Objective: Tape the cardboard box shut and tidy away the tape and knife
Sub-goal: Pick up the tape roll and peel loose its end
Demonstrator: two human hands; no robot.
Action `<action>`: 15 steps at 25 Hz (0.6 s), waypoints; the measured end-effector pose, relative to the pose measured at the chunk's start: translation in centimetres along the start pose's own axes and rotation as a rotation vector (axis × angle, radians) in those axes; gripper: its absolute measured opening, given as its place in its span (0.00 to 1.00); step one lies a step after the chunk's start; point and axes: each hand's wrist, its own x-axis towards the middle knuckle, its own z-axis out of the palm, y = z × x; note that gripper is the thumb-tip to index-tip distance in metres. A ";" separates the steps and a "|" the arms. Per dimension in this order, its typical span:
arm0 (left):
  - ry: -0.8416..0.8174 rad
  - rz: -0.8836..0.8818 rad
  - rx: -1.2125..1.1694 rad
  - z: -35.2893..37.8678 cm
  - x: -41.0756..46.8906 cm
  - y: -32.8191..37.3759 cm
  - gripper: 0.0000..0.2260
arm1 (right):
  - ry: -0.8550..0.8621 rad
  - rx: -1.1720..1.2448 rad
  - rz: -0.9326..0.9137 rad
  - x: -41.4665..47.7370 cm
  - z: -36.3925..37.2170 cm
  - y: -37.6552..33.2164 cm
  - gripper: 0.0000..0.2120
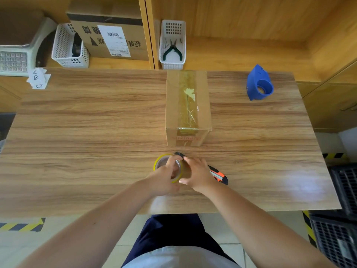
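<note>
A small cardboard box stands in the middle of the wooden table, its flaps down and a strip of yellowish tape running along its top seam. Just in front of it, my left hand grips a roll of yellow-edged tape, fingers through its core. My right hand rests against the roll's near side, fingertips on the tape. Under that hand lies an orange and black utility knife, its tip showing beyond the fingers; whether the hand holds it, I cannot tell.
A blue tape dispenser lies at the table's far right. Behind the table, a shelf holds a white basket with pliers, another white basket and a large labelled carton. Black crates stand right of the table.
</note>
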 end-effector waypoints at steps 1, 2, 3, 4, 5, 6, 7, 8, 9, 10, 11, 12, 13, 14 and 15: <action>-0.002 -0.014 0.040 0.3 0.3 0.2 0.37 | 0.002 -0.049 -0.006 0.3 0.3 -0.2 0.38; 0.021 -0.009 0.054 0.5 0.4 0.4 0.36 | 0.011 -0.077 -0.021 0.5 0.5 -0.4 0.36; 0.058 -0.005 0.031 0.6 0.5 0.4 0.35 | 0.019 -0.085 -0.037 0.6 0.5 -0.5 0.33; 0.092 -0.006 -0.022 0.5 0.4 0.4 0.34 | 0.028 -0.080 -0.055 0.5 0.4 -0.6 0.31; 0.111 -0.007 -0.087 0.3 0.3 0.4 0.35 | 0.024 -0.055 -0.065 0.5 0.3 -0.4 0.31; 0.123 0.005 -0.155 0.0 0.2 0.3 0.35 | 0.028 -0.008 -0.076 0.3 0.1 -0.4 0.31; 0.139 0.029 -0.219 -0.2 0.0 0.3 0.35 | 0.035 0.058 -0.082 0.3 -0.1 -0.2 0.31; 0.164 0.048 -0.281 -0.5 -0.2 0.4 0.35 | 0.049 0.141 -0.095 0.0 -0.4 -0.1 0.31; 0.197 0.051 -0.349 -0.8 -0.4 0.4 0.35 | 0.076 0.235 -0.108 -0.1 -0.7 0.0 0.30; 0.227 0.040 -0.432 -1.1 -0.5 0.5 0.35 | 0.113 0.327 -0.126 -0.3 -1.0 -0.1 0.28; 0.248 0.019 -0.529 -1.4 -0.6 0.6 0.36 | 0.152 0.419 -0.142 -0.5 -1.2 -0.2 0.27; 0.256 0.001 -0.624 -1.8 -0.8 0.8 0.36 | 0.179 0.497 -0.139 -0.8 -1.6 -0.4 0.26; 0.254 -0.010 -0.695 -2.0 -1.0 1.0 0.36 | 0.196 0.558 -0.126 -1.0 -2.1 -0.6 0.26; 0.245 -0.005 -0.748 -2.2 -1.1 1.0 0.35 | 0.198 0.596 -0.115 -1.2 -2.6 -0.8 0.26; 0.233 0.005 -0.782 -2.4 -1.2 1.2 0.35 | 0.187 0.618 -0.110 -1.2 -3.1 -0.9 0.25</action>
